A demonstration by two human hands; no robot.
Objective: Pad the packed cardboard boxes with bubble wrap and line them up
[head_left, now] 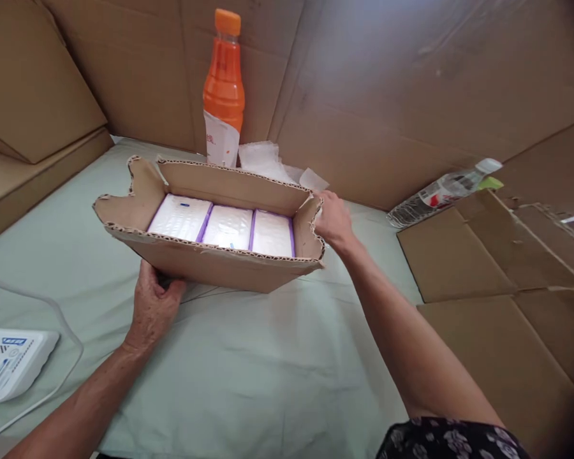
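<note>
Green cloth, hands gripping carton

Brown carton holds white, purple-edged packs; orange bottle, pale green cloth, floral black sleeve.

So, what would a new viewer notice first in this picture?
A shallow brown cardboard box in the middle, holding three white packs with purple edges. The left hand grips its near wall, and the right hand its right end. A tall orange drink bottle stands upright behind it.
</note>
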